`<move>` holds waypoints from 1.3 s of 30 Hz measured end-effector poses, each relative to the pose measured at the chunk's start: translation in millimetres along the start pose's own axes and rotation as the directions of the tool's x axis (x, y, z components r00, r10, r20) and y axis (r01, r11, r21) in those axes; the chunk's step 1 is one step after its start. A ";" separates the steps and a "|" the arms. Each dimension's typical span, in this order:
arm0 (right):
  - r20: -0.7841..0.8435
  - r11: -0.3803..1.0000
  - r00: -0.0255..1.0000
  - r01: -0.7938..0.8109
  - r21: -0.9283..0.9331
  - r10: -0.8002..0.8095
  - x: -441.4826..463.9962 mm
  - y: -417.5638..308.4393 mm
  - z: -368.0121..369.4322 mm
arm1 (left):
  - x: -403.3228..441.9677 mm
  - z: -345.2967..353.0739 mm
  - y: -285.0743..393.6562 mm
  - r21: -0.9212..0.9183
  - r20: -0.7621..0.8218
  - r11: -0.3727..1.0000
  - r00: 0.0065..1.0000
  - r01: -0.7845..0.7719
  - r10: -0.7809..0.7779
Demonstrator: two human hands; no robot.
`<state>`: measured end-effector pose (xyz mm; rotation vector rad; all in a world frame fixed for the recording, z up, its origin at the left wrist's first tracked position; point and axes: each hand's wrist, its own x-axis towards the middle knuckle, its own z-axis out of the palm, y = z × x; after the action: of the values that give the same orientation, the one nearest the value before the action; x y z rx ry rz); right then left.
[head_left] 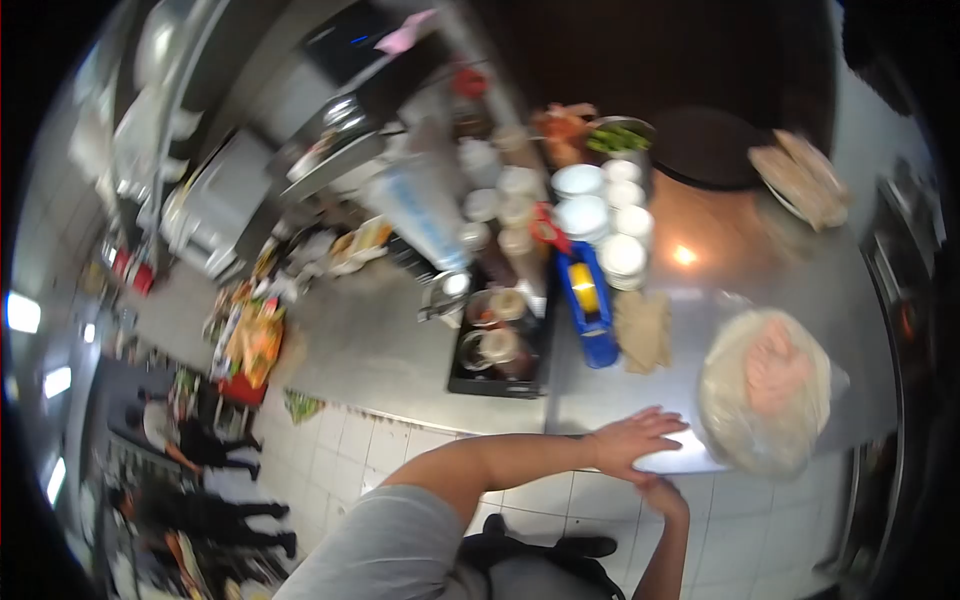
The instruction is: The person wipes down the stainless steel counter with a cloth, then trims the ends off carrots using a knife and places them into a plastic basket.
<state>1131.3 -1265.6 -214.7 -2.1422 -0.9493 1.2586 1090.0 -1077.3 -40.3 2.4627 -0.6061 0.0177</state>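
My left hand (637, 441) reaches over the near edge of the steel counter (590, 405), palm down, fingers spread and nothing visible in it. Close below it is my right hand (661, 494); its fingers are partly hidden near the left hand, so I cannot tell their shape. Just beyond the left fingertips lies a clear plastic bag (725, 390) with pale pink contents (777, 365), apart from the hand. A folded tan paper or cloth (643, 333) and a blue tape dispenser (592, 318) with a yellow roll sit farther up the counter.
Stacked white cups (624, 257), light blue bowls (580, 216) and a bowl of green leaves (618, 139) stand behind. A black tray (497, 386) of jars is on the left. Filled plastic bags (808, 178) lie at the back right. People (205, 515) stand at far left.
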 end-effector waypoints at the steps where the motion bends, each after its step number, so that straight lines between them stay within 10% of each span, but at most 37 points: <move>1: 0.173 0.989 0.982 0.051 0.142 -0.075 -45.0 -60.4 -28.2 | -1.8 0.9 -1.0 -0.018 -0.018 1.000 1.000 -0.021 0.021; 2: 0.332 0.955 0.930 0.055 0.291 -0.155 -76.9 -102.1 -50.4 | -2.6 1.4 -1.3 -0.017 -0.015 1.000 1.000 -0.019 0.019; 5: 0.134 0.766 0.855 0.365 0.529 -0.500 -106.9 -169.9 -104.4 | -7.6 12.0 -9.9 0.088 -0.052 0.994 0.996 -0.069 0.074; 7: -0.380 0.840 0.852 0.473 0.266 -0.360 -64.2 -201.6 -125.3 | -12.0 5.3 6.5 0.023 -0.051 1.000 0.999 0.000 0.002; 9: -0.766 0.769 0.201 0.380 -0.513 -0.610 4.7 -227.1 -127.4 | -21.7 10.4 15.9 0.101 -0.071 0.991 0.994 0.086 -0.079; 13: -0.663 0.739 0.336 0.199 -0.644 -0.669 44.9 -206.0 -121.7 | -80.5 79.6 43.6 0.268 -0.090 0.960 0.994 0.081 -0.059; 15: -0.678 0.811 0.451 0.243 -0.533 -0.580 42.9 -197.7 -125.2 | -156.3 85.1 72.3 -0.247 -0.091 0.968 0.996 -0.040 0.018; 18: -0.851 0.869 0.237 0.298 -0.395 -0.469 13.7 -200.4 -134.1 | -297.9 97.0 74.7 -0.422 0.065 0.896 0.991 0.136 -0.120; 22: -0.919 0.837 0.169 0.496 -0.232 -0.355 -55.2 -247.1 -132.6 | -500.1 97.4 73.0 -0.313 0.117 0.665 0.722 0.678 -0.682; 26: -0.883 0.882 0.254 0.373 -0.287 -0.395 -98.2 -313.8 -83.9 | -638.3 56.9 106.1 -0.312 -0.073 0.397 0.395 0.863 -0.916; 29: -0.607 0.742 0.722 0.597 0.305 -0.332 -134.9 -419.8 -29.5 | -683.3 36.0 126.6 -0.436 -0.165 0.268 0.217 0.859 -0.962; 31: -0.427 0.640 0.819 0.568 0.517 -0.382 -118.8 -465.7 -6.0 | -704.2 44.1 122.0 -0.463 -0.198 0.296 0.228 0.836 -0.953; 35: -0.480 0.635 0.740 0.662 0.398 -0.470 -18.5 -528.7 27.2 | -714.0 39.4 112.9 -0.529 -0.191 0.343 0.285 0.776 -0.939; 37: -0.662 0.866 0.562 0.381 -0.324 -0.496 8.6 -562.1 60.2 | -715.6 37.7 109.0 -0.547 -0.226 0.384 0.310 0.744 -0.923; 39: -0.432 0.698 0.548 0.547 -0.463 -0.716 30.3 -563.6 101.7 | -720.0 34.5 105.2 -0.557 -0.251 0.403 0.315 0.727 -0.915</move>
<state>869.6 -872.9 111.3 -1.8637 -1.4752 0.0639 395.8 -870.4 -117.7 1.9642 0.9335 0.1562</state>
